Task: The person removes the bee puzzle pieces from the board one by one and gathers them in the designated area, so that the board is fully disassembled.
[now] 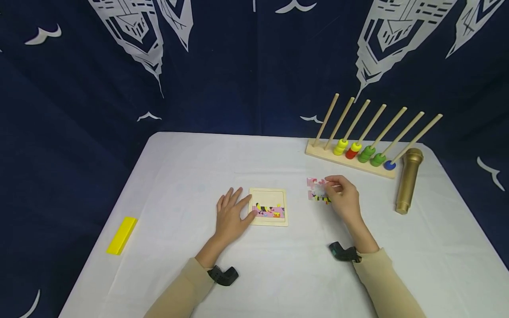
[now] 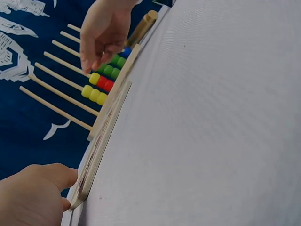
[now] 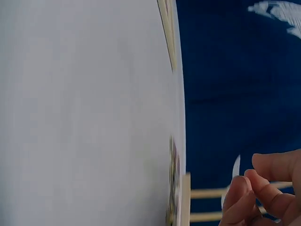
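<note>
Behind white table (image 1: pixel 179 172), navy cloth (image 1: pixel 222 66).

No readable text, label, brand, number or sign in any of the three views. In the head view, pictorial print without legible lettering on the puzzle board (image 1: pixel 269 197) at centre and the dark curtain (image 1: pixel 222 79) across the top; likewise no readable marking on the yellow block (image 1: pixel 122 235), lower left.

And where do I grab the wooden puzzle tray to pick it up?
Probably by the tray's bare right rim, pinched low from the right. It lies flat with a thin, straight edge there, while the left hand covers part of the opposite side.
</note>
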Available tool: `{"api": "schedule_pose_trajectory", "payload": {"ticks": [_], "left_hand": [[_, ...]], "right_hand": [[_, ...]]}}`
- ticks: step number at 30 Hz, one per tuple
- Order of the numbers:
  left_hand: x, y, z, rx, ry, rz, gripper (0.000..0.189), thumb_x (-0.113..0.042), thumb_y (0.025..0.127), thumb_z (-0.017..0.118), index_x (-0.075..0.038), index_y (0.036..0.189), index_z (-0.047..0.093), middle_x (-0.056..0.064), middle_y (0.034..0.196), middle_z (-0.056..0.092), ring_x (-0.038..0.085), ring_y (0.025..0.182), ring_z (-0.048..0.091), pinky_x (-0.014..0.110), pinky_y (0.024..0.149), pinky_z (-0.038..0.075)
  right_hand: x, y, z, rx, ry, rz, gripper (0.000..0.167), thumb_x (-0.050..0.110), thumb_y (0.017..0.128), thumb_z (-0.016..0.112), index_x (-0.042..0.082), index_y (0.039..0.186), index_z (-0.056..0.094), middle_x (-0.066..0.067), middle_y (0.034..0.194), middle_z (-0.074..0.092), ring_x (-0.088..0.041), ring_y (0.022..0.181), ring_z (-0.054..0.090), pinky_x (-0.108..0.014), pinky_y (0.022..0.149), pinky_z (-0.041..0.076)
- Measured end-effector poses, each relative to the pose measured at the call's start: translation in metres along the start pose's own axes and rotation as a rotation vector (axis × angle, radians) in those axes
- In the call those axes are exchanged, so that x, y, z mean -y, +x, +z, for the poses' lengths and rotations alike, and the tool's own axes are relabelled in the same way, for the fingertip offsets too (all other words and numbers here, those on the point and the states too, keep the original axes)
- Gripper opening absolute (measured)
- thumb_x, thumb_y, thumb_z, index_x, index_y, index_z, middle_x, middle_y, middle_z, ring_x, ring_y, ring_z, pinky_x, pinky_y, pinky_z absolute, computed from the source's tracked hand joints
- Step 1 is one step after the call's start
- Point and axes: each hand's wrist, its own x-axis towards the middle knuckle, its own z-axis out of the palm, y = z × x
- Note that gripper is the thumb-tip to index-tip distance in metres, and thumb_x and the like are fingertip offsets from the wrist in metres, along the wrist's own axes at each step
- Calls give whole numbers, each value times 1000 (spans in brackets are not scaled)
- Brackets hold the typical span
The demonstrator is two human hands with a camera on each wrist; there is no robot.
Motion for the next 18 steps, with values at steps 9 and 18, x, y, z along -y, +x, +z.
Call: {"api": "schedule_pose_trajectory", "payload": {"ticks": [9,18], "left_hand": [[8,3,-6,44,7,14,42,-26,91,65,-11,130,64,16,148,47,38,143,31,56,113,21],[11,2,-6,41,30,31,43,-26,90,64,-13,131,64,14,148,49,37,143,33,56,112,24]], "right_hand": [[39,-17,48,208,106,-148,22,8,90,66,2,111,67,-12,96,65,-20,81,58,-21,61,45],[61,-34,79,348,132,-261,24,7,87,71,2,110,66,-11,97,62,-16,75,55,-21,62,44]]}}
